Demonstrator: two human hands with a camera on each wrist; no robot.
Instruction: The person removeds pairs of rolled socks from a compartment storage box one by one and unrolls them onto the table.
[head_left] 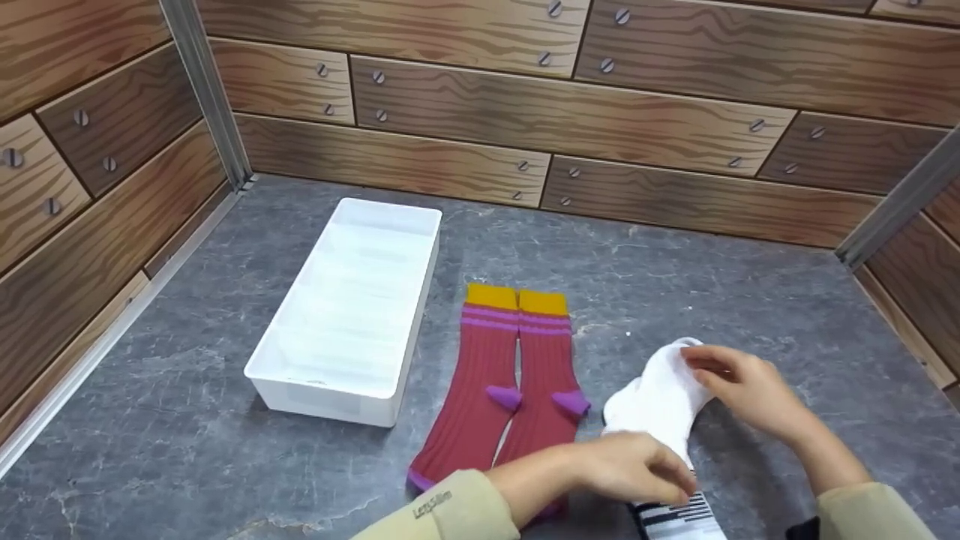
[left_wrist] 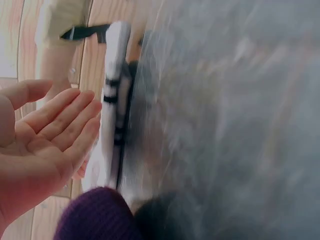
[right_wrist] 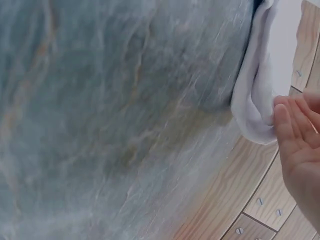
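A white sock pair [head_left: 651, 401] with black stripes at its near end lies at the right of the grey table. My right hand [head_left: 750, 386] has its fingertips at the far white end, touching the fabric [right_wrist: 255, 100] with fingers fairly straight. Over the striped part is my left hand [head_left: 630, 469], its fingers [left_wrist: 70, 115] extended and holding nothing in the left wrist view. To the left lie two dark-red socks [head_left: 487, 360] side by side, with mustard cuffs and purple heels; my left forearm covers their near ends. A purple knit part [left_wrist: 97, 217] shows up close in the left wrist view.
A long white plastic bin [head_left: 401, 337] with low walls stands left of the dark-red socks. Wood-patterned panels [head_left: 450, 90] enclose the grey marbled table [head_left: 187, 352] at the back and both sides, with metal posts [head_left: 214, 97] at the corners.
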